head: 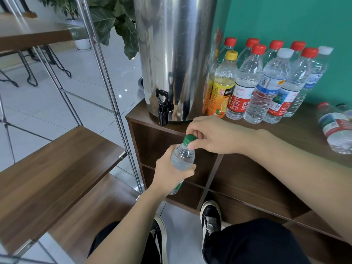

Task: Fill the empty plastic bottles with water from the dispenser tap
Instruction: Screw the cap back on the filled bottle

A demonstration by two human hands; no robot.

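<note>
left hand (172,173) grips the clear plastic bottle (182,157) — neck tilted up-right — right hand's (213,137) fingers pinching its green cap (190,139), below the black tap (162,109).

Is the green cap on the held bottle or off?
On: the green cap sits on the bottle neck, pinched by the right hand.

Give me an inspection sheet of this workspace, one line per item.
Surface: wooden cabinet top, holding dispenser and bottles.
Job's things: steel dispenser, black tap over the cabinet edge; green-capped bottle held below it, cap still on.
Clutter: capped bottles standing in a cluster; one lying bottle at right.
Hands: left hand grips the bottle body; right hand fingers pinch the cap.
Cables: nothing seen.
Surroundings: metal-framed shelf, potted plant, teal wall, tiled floor.
</note>
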